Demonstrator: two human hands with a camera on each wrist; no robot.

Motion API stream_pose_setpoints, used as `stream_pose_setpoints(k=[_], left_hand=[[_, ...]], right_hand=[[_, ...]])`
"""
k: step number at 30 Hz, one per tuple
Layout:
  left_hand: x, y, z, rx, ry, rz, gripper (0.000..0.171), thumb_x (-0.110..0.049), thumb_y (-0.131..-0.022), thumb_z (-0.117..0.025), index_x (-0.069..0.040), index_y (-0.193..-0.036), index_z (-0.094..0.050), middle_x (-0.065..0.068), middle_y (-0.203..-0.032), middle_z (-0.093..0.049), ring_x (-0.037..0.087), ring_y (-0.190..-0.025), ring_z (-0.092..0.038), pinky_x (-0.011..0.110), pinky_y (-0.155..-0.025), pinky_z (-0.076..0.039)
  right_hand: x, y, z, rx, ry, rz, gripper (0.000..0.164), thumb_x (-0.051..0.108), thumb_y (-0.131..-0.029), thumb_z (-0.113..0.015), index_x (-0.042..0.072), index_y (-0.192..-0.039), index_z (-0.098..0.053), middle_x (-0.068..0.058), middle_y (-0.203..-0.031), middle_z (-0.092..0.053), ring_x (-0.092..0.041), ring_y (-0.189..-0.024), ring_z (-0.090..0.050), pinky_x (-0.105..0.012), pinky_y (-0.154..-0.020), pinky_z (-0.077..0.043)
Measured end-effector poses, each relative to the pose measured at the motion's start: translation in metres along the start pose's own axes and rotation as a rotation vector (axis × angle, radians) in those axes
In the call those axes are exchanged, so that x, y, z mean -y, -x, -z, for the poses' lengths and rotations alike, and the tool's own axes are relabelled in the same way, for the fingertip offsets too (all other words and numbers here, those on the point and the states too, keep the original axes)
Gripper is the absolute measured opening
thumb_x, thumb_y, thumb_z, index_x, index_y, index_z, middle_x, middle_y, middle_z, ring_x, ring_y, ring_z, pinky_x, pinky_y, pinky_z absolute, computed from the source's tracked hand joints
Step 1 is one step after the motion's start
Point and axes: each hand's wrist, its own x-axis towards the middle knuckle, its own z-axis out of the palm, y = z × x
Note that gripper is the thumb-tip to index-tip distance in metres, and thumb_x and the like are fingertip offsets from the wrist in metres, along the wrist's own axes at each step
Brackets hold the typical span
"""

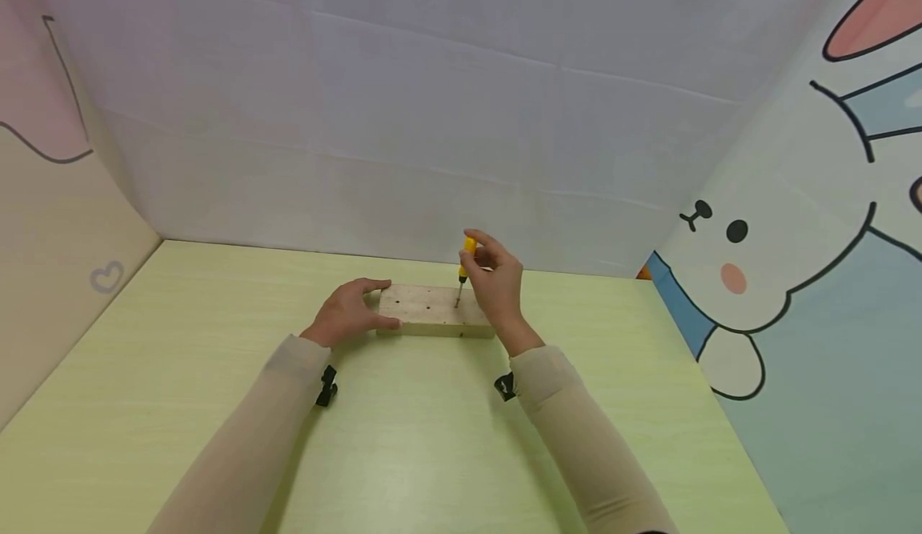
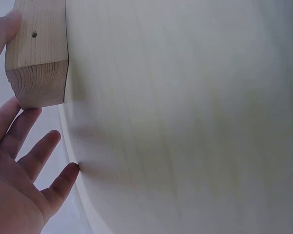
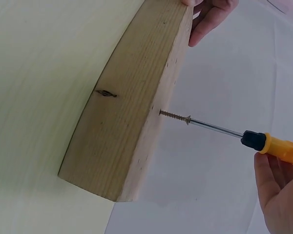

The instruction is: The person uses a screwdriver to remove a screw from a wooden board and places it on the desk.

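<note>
A pale wooden block (image 1: 412, 295) with small holes in its top lies on the table. At its left end my left hand (image 1: 349, 310) grips it, thumb along the near side and index finger at the far edge; in the left wrist view, other fingers spread beyond the block's end. My right hand (image 1: 499, 284) holds a yellow-handled screwdriver (image 1: 463, 265) upright over the block's right part. In the right wrist view, the metal shaft meets the head of a screw (image 3: 175, 116). The screw's point sits in the block, with most of its thread still showing.
The light yellow-green table (image 1: 403, 438) ends at a white cloth wall (image 1: 432, 118) just behind the block. A printed rabbit panel (image 1: 792, 198) stands on the right, and another panel (image 1: 58, 222) on the left. Black wrist straps (image 1: 327, 387) hang beneath both sleeves.
</note>
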Motion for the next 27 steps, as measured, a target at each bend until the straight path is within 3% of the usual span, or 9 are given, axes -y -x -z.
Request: stream_pose_setpoints(k=[4,11,27], left_hand=[[-0.001,0.000,0.000,0.002,0.003,0.003,0.084,-0.049,-0.068,-0.084,-0.028,-0.141,-0.050,0.009,-0.151,-0.040,0.035,-0.140,-0.034,0.056,-0.107,-0.037],[0.000,-0.001,-0.001,-0.002,-0.010,0.002,0.084,-0.050,-0.068,-0.084,-0.028,-0.141,-0.050,0.009,-0.151,-0.040,0.035,-0.140,-0.035,0.055,-0.107,-0.038],[-0.001,0.001,0.000,-0.003,-0.007,-0.005,0.085,-0.050,-0.067,-0.084,-0.027,-0.141,-0.050,0.010,-0.151,-0.041,0.035,-0.139,-0.036,0.056,-0.106,-0.038]], right_hand=[[0.003,0.002,-0.001,-0.023,-0.003,0.007,0.030,0.012,-0.087,-0.071,0.010,-0.117,-0.070,-0.019,-0.102,-0.070,-0.033,-0.084,-0.069,-0.022,-0.069,-0.058],[0.036,0.012,0.003,-0.076,0.070,0.041,0.027,0.006,-0.086,-0.071,0.003,-0.113,-0.071,-0.020,-0.106,-0.068,-0.032,-0.086,-0.069,-0.035,-0.073,-0.060],[0.040,0.013,0.006,-0.030,0.043,0.068,0.025,-0.002,-0.090,-0.061,0.000,-0.115,-0.068,-0.024,-0.104,-0.067,-0.035,-0.086,-0.069,-0.041,-0.075,-0.060]])
